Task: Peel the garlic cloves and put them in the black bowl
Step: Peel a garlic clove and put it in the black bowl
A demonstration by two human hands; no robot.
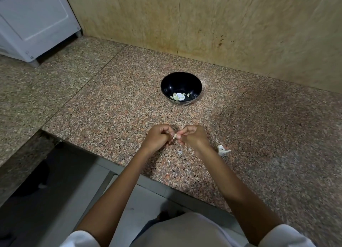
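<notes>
Near the counter's (111, 102) front edge, your left hand (157, 138) and right hand (192, 136) pinch one garlic clove (175, 135): light, slick, so grip its ends.

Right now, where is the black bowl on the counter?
In the head view the black bowl sits mid-frame on the granite counter, beyond the left hand and right hand and short of the back wall, with peeled cloves inside.

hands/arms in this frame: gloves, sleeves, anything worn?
No gloves: left hand and right hand are both bare, with no ring, watch or band showing. The forearms are bare too. A white left sleeve and a white right sleeve start near the elbows at the bottom edge. No markings are visible on them.
</notes>
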